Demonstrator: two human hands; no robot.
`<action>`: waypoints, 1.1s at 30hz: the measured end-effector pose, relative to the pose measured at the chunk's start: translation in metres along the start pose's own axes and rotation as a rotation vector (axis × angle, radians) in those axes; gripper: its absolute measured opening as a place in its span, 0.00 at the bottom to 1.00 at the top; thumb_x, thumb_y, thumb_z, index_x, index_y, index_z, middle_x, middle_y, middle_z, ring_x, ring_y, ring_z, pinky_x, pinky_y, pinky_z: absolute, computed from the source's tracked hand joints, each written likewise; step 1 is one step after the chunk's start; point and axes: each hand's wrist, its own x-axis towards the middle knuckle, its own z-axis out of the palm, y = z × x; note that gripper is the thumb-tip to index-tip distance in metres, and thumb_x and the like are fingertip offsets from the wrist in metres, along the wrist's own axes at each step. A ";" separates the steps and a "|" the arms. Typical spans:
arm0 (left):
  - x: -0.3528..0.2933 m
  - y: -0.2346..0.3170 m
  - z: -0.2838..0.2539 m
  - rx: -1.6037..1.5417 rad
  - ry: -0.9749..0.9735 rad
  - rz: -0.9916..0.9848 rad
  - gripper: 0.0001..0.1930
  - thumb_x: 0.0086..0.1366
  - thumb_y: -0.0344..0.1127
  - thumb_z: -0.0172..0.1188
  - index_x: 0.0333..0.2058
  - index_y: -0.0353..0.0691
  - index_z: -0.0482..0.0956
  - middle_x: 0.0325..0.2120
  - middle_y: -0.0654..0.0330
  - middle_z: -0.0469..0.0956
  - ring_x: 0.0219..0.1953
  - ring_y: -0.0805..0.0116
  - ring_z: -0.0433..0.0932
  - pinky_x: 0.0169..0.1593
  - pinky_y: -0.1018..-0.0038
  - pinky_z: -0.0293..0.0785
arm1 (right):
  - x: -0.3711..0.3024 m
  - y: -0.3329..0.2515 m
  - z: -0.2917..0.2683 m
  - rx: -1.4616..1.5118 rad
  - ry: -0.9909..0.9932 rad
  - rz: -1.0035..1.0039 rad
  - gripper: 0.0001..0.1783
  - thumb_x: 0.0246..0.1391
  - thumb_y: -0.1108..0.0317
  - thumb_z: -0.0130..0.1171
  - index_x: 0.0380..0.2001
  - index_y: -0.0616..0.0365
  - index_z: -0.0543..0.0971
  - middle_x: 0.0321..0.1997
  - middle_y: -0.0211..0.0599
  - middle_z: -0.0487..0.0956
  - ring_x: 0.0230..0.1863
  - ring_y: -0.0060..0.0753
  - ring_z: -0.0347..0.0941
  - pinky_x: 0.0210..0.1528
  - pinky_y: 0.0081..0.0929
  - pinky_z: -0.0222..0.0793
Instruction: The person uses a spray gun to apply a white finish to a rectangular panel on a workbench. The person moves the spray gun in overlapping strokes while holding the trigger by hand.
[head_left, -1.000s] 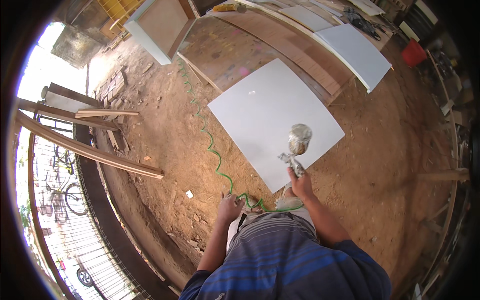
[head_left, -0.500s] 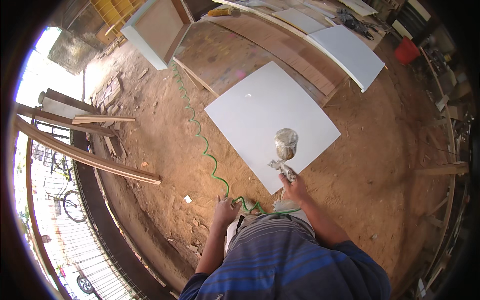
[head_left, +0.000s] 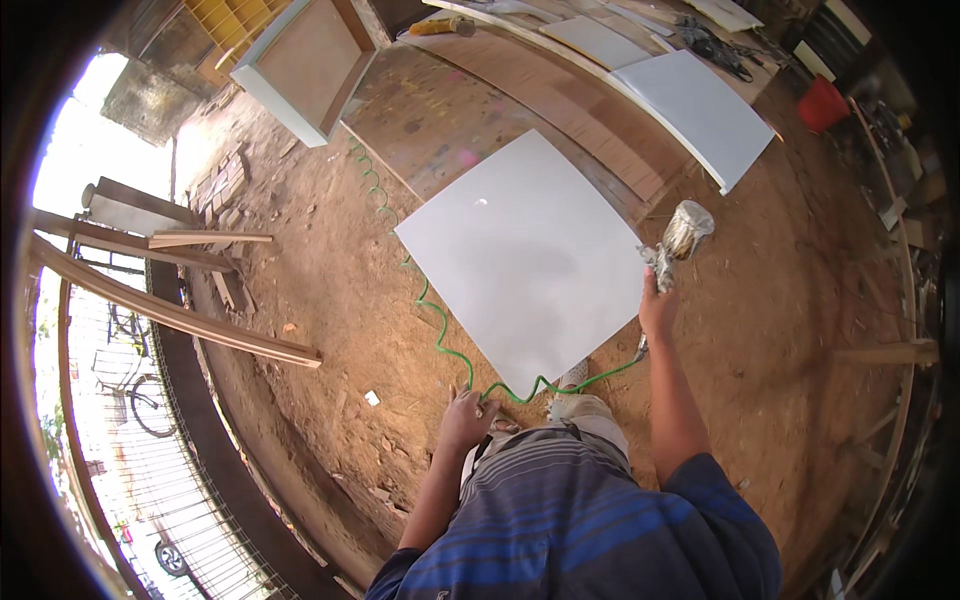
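Observation:
My right hand [head_left: 657,310] is wrapped round the handle of a spray gun [head_left: 665,265], raised beside the right corner of a white panel [head_left: 520,260]. A clouded cup [head_left: 688,230] sits on top of the gun. From the gun's handle a coiled green air hose [head_left: 520,393] runs across in front of me. My left hand [head_left: 466,418] has its fingers closed round this hose near my waist. The white panel lies before me, its far edge over a paint-stained worktable [head_left: 440,120]. A small bright mark shows near its far left edge.
A pale open box-like cabinet [head_left: 300,75] stands at the far left of the worktable. Another light panel [head_left: 690,110] rests at the far right, with a red bucket [head_left: 822,104] beyond. Long boards [head_left: 190,305] jut in from the left over the dirt floor [head_left: 310,400].
My right hand has swung the spray gun from over the panel's near part to the right, past its right corner. The hose is drawn out to the right with it. My left hand keeps its grip.

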 end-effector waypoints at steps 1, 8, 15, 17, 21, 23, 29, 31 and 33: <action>0.000 0.000 0.002 0.001 0.001 0.005 0.21 0.67 0.48 0.67 0.29 0.33 0.78 0.33 0.42 0.82 0.45 0.37 0.80 0.71 0.45 0.62 | 0.005 -0.002 -0.003 0.024 0.012 0.029 0.18 0.72 0.60 0.58 0.49 0.68 0.82 0.36 0.45 0.85 0.37 0.37 0.82 0.42 0.38 0.74; 0.000 -0.019 0.010 0.013 0.030 0.044 0.21 0.67 0.48 0.67 0.28 0.33 0.77 0.32 0.42 0.81 0.45 0.37 0.80 0.73 0.43 0.58 | -0.014 -0.009 -0.003 0.089 0.022 0.061 0.19 0.72 0.58 0.58 0.44 0.67 0.82 0.27 0.39 0.82 0.29 0.33 0.78 0.34 0.37 0.72; -0.012 -0.048 -0.001 0.029 0.006 0.040 0.20 0.67 0.47 0.66 0.28 0.34 0.78 0.32 0.42 0.82 0.45 0.38 0.80 0.72 0.42 0.59 | -0.117 -0.021 0.015 0.082 -0.153 -0.084 0.22 0.72 0.56 0.58 0.57 0.66 0.79 0.45 0.51 0.87 0.43 0.45 0.84 0.46 0.39 0.77; -0.018 -0.061 -0.006 0.039 -0.003 0.043 0.20 0.67 0.47 0.66 0.28 0.34 0.78 0.33 0.43 0.82 0.45 0.38 0.80 0.72 0.42 0.59 | -0.149 -0.031 0.021 0.063 -0.272 -0.051 0.24 0.72 0.56 0.58 0.59 0.64 0.78 0.48 0.53 0.86 0.47 0.47 0.84 0.48 0.39 0.78; -0.028 -0.088 -0.015 0.072 -0.029 0.018 0.20 0.66 0.47 0.67 0.28 0.33 0.78 0.32 0.43 0.82 0.44 0.38 0.80 0.72 0.43 0.59 | -0.206 -0.063 0.028 0.036 -0.482 0.046 0.24 0.70 0.55 0.61 0.62 0.58 0.78 0.49 0.52 0.86 0.50 0.50 0.85 0.50 0.39 0.78; -0.033 -0.100 -0.019 0.065 -0.048 -0.015 0.20 0.66 0.47 0.67 0.28 0.33 0.78 0.32 0.43 0.82 0.43 0.39 0.81 0.72 0.43 0.59 | -0.223 -0.107 0.027 -0.072 -0.618 0.146 0.24 0.70 0.55 0.62 0.63 0.54 0.78 0.48 0.51 0.87 0.50 0.52 0.85 0.50 0.40 0.79; -0.030 -0.105 -0.027 0.088 -0.067 0.011 0.20 0.66 0.47 0.67 0.27 0.33 0.79 0.30 0.44 0.83 0.41 0.39 0.81 0.73 0.42 0.58 | -0.256 -0.085 0.030 -0.050 -0.772 -0.004 0.25 0.68 0.51 0.63 0.64 0.44 0.79 0.48 0.44 0.88 0.48 0.50 0.86 0.52 0.41 0.76; -0.028 -0.101 -0.026 0.099 -0.063 0.022 0.20 0.66 0.47 0.67 0.27 0.33 0.79 0.31 0.44 0.83 0.41 0.39 0.81 0.73 0.42 0.58 | -0.255 -0.071 0.036 -0.052 -0.732 0.025 0.25 0.68 0.53 0.63 0.64 0.47 0.79 0.47 0.45 0.88 0.47 0.48 0.86 0.52 0.39 0.77; -0.025 -0.096 -0.024 0.098 -0.058 0.038 0.20 0.66 0.47 0.67 0.27 0.33 0.79 0.31 0.44 0.83 0.42 0.39 0.81 0.73 0.43 0.58 | -0.251 -0.060 0.034 0.004 -0.670 0.098 0.25 0.69 0.54 0.62 0.64 0.51 0.79 0.46 0.46 0.88 0.47 0.46 0.86 0.51 0.38 0.77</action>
